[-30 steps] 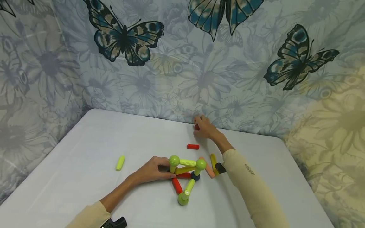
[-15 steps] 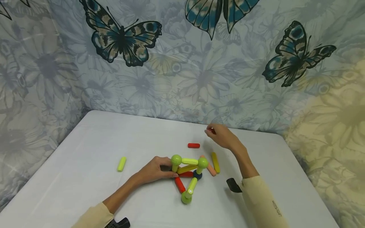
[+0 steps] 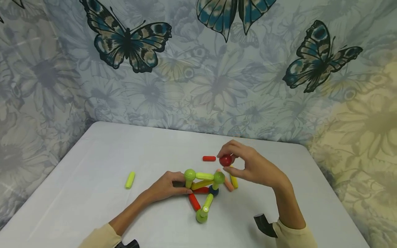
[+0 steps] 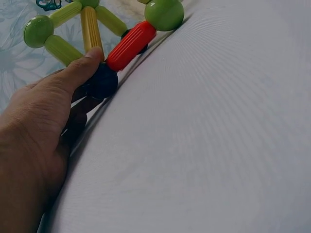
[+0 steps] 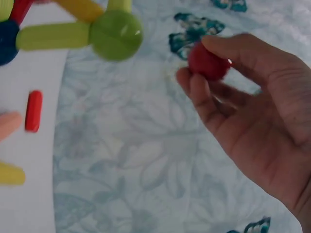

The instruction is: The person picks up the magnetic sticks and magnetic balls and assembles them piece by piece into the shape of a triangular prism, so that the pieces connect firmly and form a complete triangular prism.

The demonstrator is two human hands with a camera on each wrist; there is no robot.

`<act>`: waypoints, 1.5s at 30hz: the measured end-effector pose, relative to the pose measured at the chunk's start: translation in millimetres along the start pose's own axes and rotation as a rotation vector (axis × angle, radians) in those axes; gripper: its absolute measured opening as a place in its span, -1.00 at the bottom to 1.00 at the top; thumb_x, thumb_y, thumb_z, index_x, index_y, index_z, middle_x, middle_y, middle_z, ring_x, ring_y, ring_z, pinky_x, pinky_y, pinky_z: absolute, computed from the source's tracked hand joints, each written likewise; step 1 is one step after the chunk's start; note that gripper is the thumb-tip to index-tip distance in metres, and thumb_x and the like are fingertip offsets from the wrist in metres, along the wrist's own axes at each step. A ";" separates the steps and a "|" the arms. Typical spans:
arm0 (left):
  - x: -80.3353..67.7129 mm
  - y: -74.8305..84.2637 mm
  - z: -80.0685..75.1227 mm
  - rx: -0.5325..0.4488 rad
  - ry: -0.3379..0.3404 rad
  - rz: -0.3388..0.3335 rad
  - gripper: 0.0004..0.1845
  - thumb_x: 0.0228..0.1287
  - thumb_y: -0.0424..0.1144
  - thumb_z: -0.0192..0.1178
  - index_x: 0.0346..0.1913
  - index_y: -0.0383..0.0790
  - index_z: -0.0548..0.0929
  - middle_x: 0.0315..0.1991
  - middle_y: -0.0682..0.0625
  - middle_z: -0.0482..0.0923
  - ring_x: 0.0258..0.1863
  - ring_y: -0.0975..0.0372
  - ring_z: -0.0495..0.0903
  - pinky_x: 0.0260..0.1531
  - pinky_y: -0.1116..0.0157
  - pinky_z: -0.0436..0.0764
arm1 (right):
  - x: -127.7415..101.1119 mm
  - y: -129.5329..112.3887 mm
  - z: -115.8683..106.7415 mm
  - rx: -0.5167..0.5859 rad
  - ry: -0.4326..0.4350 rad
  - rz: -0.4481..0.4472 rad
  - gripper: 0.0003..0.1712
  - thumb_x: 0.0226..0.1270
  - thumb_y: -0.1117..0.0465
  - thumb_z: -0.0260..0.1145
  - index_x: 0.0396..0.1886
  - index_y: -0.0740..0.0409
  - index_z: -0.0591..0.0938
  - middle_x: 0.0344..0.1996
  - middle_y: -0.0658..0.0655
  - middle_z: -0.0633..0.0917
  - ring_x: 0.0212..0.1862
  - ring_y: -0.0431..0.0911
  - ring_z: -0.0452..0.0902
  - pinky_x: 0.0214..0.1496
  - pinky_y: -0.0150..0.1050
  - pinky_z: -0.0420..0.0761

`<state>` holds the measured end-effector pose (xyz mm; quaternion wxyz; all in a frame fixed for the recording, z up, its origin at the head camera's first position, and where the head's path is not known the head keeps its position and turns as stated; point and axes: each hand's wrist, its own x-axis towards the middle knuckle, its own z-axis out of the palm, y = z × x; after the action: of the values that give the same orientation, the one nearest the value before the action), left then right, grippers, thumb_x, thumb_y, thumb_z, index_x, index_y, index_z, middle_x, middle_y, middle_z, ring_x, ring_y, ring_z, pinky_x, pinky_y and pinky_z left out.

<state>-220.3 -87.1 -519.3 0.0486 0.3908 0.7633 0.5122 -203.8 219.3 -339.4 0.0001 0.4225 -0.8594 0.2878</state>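
Observation:
A frame of coloured rods and balls (image 3: 204, 176) stands on the white table, with green balls at its upper corners. My left hand (image 3: 165, 186) grips it at the left corner, thumb and fingers around a dark blue ball (image 4: 103, 82) where a yellow rod (image 4: 91, 29) and a red rod (image 4: 131, 46) meet. Between the thumb and fingertips of my right hand (image 3: 252, 165) is a shiny red ball (image 5: 209, 60), raised over the table just behind and right of the frame. The left fingers are partly hidden behind the blue ball.
Loose rods lie around: a red one (image 3: 209, 158) behind the frame, an orange one (image 3: 228, 185) and a yellow one (image 3: 234, 181) to its right, a lime one (image 3: 130, 180) far left. Behind the table (image 3: 149, 144) hangs a butterfly-patterned cloth (image 3: 186, 86).
My right hand has come back from the table's far edge towards the frame, bringing the red ball into sight. My left hand and the frame stay in place.

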 end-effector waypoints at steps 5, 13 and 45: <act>-1.1 -1.5 -0.1 0.002 0.005 0.021 -0.77 0.31 -0.12 0.46 0.00 -0.01 0.81 -0.10 0.13 0.81 -0.08 0.42 0.66 0.08 0.37 0.66 | 2.0 -29.8 14.4 0.032 -0.310 -0.041 -0.70 0.41 0.24 0.45 0.07 -0.08 0.63 -0.05 -0.15 0.67 -0.08 -0.38 0.57 0.02 -0.41 0.67; -0.3 -5.3 0.0 -0.025 0.014 0.060 -0.78 0.33 -0.14 0.45 0.00 -0.01 0.81 -0.10 0.11 0.82 -0.08 0.41 0.70 0.04 0.37 0.67 | 13.4 -54.6 44.5 -0.070 -0.553 -0.026 -0.69 0.33 0.20 0.51 -0.02 -0.14 0.62 -0.19 -0.28 0.59 -0.06 -0.43 0.46 0.08 -0.49 0.54; -1.9 -2.6 -0.5 -0.002 0.023 0.054 -0.76 0.31 -0.16 0.47 0.01 -0.03 0.80 -0.10 0.10 0.81 -0.09 0.42 0.68 0.04 0.36 0.68 | 14.4 11.7 20.2 0.102 -0.146 0.178 -0.63 0.60 0.13 0.24 0.31 0.06 0.53 -0.06 0.00 0.72 -0.11 -0.19 0.66 0.00 -0.24 0.69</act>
<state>-220.6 -89.1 -521.8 0.0264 0.4052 0.7525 0.5185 -216.7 204.5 -358.5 -0.1095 0.3638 -0.8755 0.2987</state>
